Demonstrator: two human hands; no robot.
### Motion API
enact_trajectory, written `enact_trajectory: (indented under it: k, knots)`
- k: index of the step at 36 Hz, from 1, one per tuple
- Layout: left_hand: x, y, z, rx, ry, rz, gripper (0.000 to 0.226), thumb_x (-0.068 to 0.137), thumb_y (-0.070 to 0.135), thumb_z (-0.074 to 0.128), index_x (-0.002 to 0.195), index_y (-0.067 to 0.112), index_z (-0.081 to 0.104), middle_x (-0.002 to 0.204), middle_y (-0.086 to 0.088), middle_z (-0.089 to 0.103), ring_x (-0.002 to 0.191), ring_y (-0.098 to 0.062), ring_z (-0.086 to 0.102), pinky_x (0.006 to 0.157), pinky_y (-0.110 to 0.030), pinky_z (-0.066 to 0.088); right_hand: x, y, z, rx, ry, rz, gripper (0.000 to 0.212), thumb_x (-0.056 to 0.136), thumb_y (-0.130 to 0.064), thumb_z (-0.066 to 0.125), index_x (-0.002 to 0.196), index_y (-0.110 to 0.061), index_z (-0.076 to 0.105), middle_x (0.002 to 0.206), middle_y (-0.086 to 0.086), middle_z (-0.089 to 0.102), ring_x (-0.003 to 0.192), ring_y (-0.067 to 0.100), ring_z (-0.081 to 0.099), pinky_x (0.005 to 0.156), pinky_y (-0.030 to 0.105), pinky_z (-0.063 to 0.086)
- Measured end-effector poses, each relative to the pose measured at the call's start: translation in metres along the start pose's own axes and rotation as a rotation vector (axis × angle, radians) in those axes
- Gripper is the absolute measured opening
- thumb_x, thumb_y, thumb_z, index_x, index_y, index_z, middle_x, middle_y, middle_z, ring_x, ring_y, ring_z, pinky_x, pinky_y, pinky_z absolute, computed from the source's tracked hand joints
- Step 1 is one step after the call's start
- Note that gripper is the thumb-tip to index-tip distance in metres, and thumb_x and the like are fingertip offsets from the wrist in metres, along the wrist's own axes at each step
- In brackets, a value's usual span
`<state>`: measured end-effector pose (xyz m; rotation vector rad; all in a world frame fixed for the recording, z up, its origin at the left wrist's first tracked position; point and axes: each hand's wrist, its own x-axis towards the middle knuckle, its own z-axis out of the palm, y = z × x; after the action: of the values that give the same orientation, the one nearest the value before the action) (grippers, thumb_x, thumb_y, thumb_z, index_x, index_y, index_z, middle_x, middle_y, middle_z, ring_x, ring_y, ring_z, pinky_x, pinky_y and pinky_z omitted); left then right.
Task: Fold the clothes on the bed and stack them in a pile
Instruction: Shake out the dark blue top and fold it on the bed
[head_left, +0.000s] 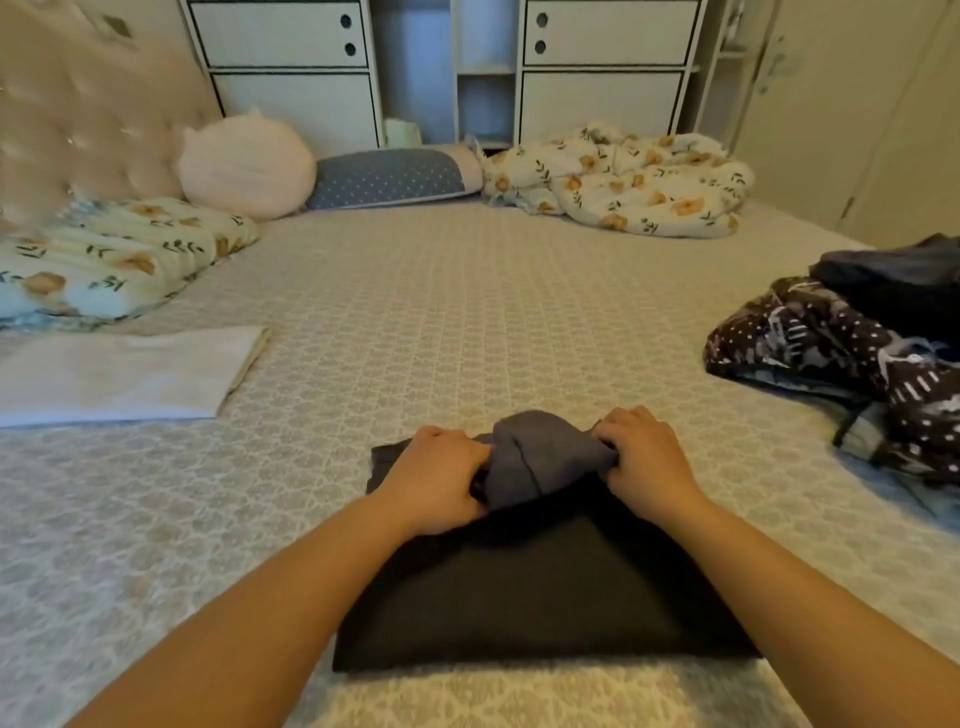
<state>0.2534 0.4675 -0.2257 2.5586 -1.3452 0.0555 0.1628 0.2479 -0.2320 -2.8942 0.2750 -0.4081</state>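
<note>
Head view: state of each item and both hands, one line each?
dark garment: partly folded, flat on bed, far end bunched
left hand: grips the bunched end
right hand: grips the bunched end
white cloth: folded, flat
patterned clothes heap: unfolded, rumpled
floral blanket: crumpled
cabinet doors: closed

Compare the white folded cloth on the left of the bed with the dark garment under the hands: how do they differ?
The white folded cloth is pale; the dark garment is near black. The white one lies flat and untouched, while the dark one's far edge is bunched up, gripped by the left hand and the right hand. The white cloth sits at the left, the dark garment centred in front of the person. Both lie on the bedspread, roughly rectangular.
</note>
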Motion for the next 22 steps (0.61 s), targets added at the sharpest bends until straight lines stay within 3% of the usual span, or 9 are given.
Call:
enact_trajectory:
  k: [2,6,10,12,14,16,18,21,22]
  knots:
    - [-0.028,0.012,0.012,0.045,-0.028,0.071,0.017,0.077,0.030,0.062,0.092,0.033,0.060,0.087,0.009,0.063,0.082,-0.012,0.051,0.082,-0.027,0.032,-0.030,0.004,0.005,-0.093,-0.063,-0.047,0.025,0.081,-0.008,0.059,0.100,-0.022,0.067,0.110,-0.005,0.056,0.106,0.021,0.046,0.075,0.026,0.024]
    - [-0.063,0.031,0.021,0.132,0.002,0.148,0.032,0.077,0.030,0.065,0.109,0.030,0.062,0.098,0.010,0.063,0.094,-0.013,0.056,0.084,-0.028,0.034,-0.076,0.001,0.000,-0.047,0.007,-0.114,0.016,0.079,-0.005,0.065,0.091,-0.015,0.070,0.106,0.001,0.059,0.097,0.025,0.048,0.072,0.028,0.026]
    - [-0.092,0.042,0.019,0.140,0.135,0.323,0.032,0.061,0.028,0.081,0.092,0.022,0.071,0.075,0.006,0.064,0.062,-0.016,0.061,0.057,-0.027,0.046,-0.105,-0.001,-0.012,-0.035,0.082,-0.147,0.021,0.064,0.006,0.076,0.078,-0.008,0.070,0.096,0.009,0.063,0.086,0.034,0.055,0.066,0.032,0.032]
    - [-0.102,0.044,0.019,0.189,0.100,0.330,0.034,0.071,0.045,0.070,0.099,0.025,0.071,0.080,0.008,0.060,0.068,-0.014,0.059,0.061,-0.026,0.042,-0.116,-0.001,-0.015,-0.106,0.040,-0.167,0.021,0.070,0.003,0.072,0.087,-0.010,0.073,0.107,0.008,0.062,0.096,0.034,0.054,0.071,0.032,0.029]
    - [-0.107,0.046,0.021,0.228,0.008,0.204,0.058,0.080,0.072,0.040,0.117,0.033,0.063,0.100,0.011,0.052,0.092,-0.010,0.051,0.079,-0.028,0.035,-0.124,0.003,-0.015,-0.154,-0.006,-0.163,0.027,0.081,-0.002,0.060,0.101,-0.016,0.073,0.119,0.001,0.056,0.111,0.029,0.047,0.077,0.029,0.024]
    - [-0.108,0.048,0.022,0.185,-0.011,0.105,0.073,0.079,0.083,0.025,0.124,0.037,0.058,0.113,0.014,0.044,0.106,-0.007,0.042,0.093,-0.029,0.028,-0.129,0.006,-0.018,-0.079,-0.025,-0.068,0.033,0.089,-0.004,0.049,0.104,-0.021,0.072,0.119,-0.004,0.055,0.113,0.022,0.044,0.081,0.028,0.026]
    - [-0.109,0.053,0.022,0.096,0.062,0.075,0.066,0.081,0.080,0.031,0.122,0.037,0.060,0.118,0.015,0.044,0.112,-0.007,0.041,0.098,-0.030,0.027,-0.130,0.003,-0.022,0.148,0.034,0.136,0.031,0.092,-0.009,0.044,0.095,-0.025,0.071,0.108,-0.006,0.059,0.102,0.017,0.049,0.080,0.027,0.032]
    - [-0.104,0.063,0.023,0.030,0.077,0.079,0.056,0.082,0.073,0.045,0.125,0.039,0.056,0.123,0.017,0.047,0.115,-0.007,0.041,0.099,-0.028,0.026,-0.123,-0.005,-0.027,0.476,0.117,0.516,0.016,0.094,-0.037,0.049,0.089,-0.025,0.058,0.095,-0.004,0.062,0.076,0.011,0.053,0.060,0.029,0.039]
    - [-0.102,0.066,0.024,0.016,0.050,0.088,0.055,0.082,0.071,0.048,0.126,0.040,0.055,0.123,0.017,0.048,0.114,-0.007,0.041,0.098,-0.027,0.026,-0.119,-0.009,-0.028,0.509,0.080,0.607,0.027,0.091,-0.048,0.052,0.086,-0.022,0.055,0.088,-0.001,0.061,0.070,0.012,0.053,0.056,0.029,0.038]
